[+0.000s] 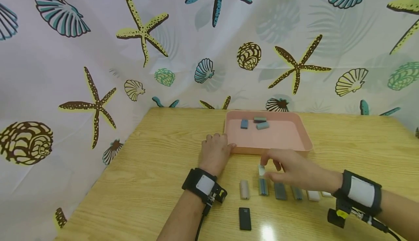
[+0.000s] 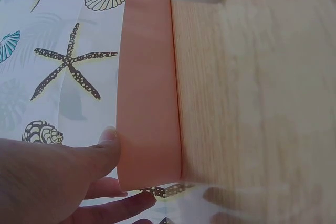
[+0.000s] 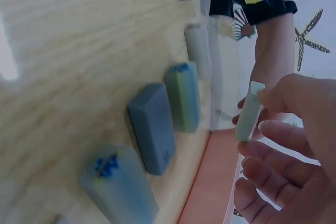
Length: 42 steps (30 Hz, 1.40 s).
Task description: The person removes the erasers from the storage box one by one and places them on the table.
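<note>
My right hand (image 1: 291, 166) pinches a small pale green block (image 3: 248, 114) between thumb and fingers, above the table just in front of the tray. In the head view it overlaps the far end of a blue-green block with a lengthwise stripe (image 1: 263, 187). My left hand (image 1: 215, 153) holds the near left corner of a shallow pink tray (image 1: 268, 149), thumb at the front rim and fingers around the left side. Inside the tray lie a blue block (image 1: 244, 123), a grey-blue block (image 1: 262, 125) and a green block (image 1: 260, 119) beside a dark one.
Along a row before the tray stand a beige block (image 1: 244, 189), a dark grey block (image 1: 280, 191), a grey-green block (image 1: 297, 193) and a white block (image 1: 313, 196). A black rectangular block (image 1: 244, 218) lies nearer. Behind the wooden table (image 1: 173, 135) hangs a sea-patterned cloth (image 1: 183, 44).
</note>
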Each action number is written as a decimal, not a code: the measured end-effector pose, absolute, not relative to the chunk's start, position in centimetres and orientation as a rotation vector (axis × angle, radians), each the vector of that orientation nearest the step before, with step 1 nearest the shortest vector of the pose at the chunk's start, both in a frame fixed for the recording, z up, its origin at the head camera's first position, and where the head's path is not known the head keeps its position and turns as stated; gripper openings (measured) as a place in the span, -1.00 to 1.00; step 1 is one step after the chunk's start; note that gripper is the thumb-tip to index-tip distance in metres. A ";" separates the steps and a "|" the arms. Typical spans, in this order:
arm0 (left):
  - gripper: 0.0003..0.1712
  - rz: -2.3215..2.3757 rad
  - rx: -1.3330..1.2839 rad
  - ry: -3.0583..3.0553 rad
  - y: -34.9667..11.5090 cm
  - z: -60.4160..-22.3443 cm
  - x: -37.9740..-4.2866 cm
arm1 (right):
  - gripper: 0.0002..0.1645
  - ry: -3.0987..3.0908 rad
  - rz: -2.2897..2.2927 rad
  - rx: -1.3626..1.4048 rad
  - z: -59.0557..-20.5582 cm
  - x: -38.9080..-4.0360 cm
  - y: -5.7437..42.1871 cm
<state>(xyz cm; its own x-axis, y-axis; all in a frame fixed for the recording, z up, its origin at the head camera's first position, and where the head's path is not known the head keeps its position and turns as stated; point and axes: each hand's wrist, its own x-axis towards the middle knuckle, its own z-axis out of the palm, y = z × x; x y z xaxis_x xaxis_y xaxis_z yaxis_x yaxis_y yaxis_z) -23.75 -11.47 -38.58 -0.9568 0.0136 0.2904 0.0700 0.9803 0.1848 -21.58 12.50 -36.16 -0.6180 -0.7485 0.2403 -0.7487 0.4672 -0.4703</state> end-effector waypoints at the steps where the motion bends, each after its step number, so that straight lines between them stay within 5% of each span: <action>1: -0.53 -0.284 -0.062 -2.837 -11.4 -38.5 -23.8 | -0.80 -2.698 0.873 1.388 -36.2 -21.4 12.5; 42: -0.53 -0.301 -0.064 -2.850 -11.4 -38.5 -23.7 | -0.69 -2.548 0.524 1.683 -39.3 -15.7 12.5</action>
